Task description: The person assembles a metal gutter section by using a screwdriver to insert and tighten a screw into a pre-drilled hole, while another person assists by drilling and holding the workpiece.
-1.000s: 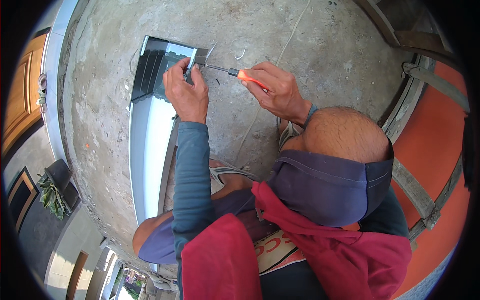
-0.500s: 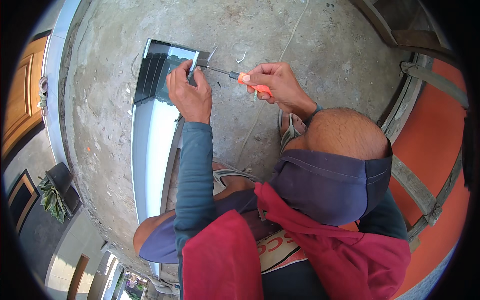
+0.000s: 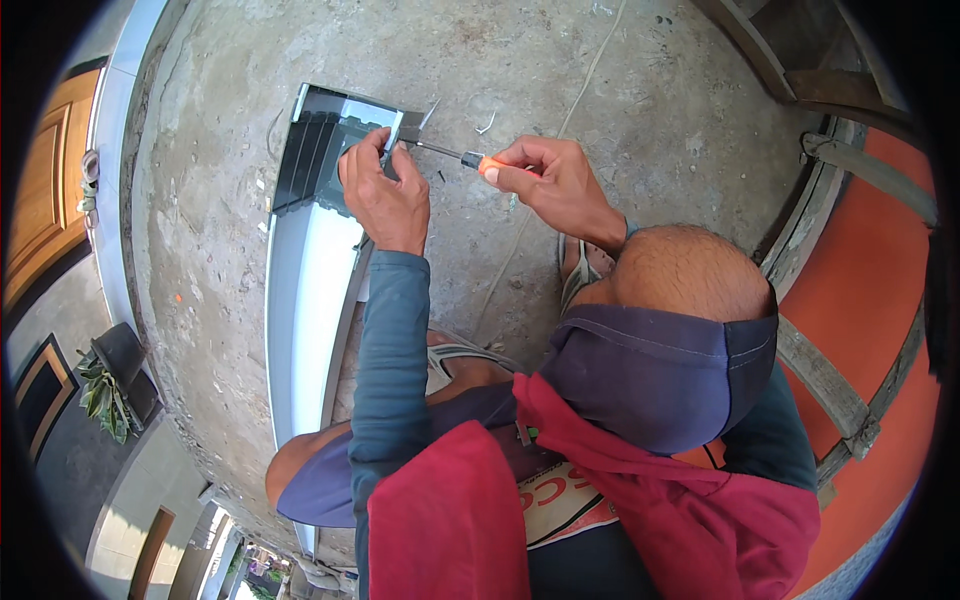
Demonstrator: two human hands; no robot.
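Note:
A long white-and-dark casing (image 3: 302, 300) stands on the concrete beside my left leg, its far end dark and slatted. My left hand (image 3: 387, 195) grips the pale edge strip at that far end, fingers and thumb closed around it. In my right hand (image 3: 568, 188) is a screwdriver (image 3: 484, 162) with an orange handle and black collar. The screwdriver's shaft points left, its tip at the casing's far right corner, close to my left thumb. Whether the tip sits on a screw is too small to tell.
White scraps (image 3: 486, 123) and a thin cable (image 3: 590, 80) lie on the rough concrete. To the right stands a wooden frame (image 3: 825, 385) against an orange surface (image 3: 870, 300). A potted plant (image 3: 105, 395) and a wooden door (image 3: 55, 170) are at the left.
My right hand has turned on the screwdriver, its fingers now wrapping over more of the orange handle. My left hand keeps its hold on the casing; the view has shifted slightly.

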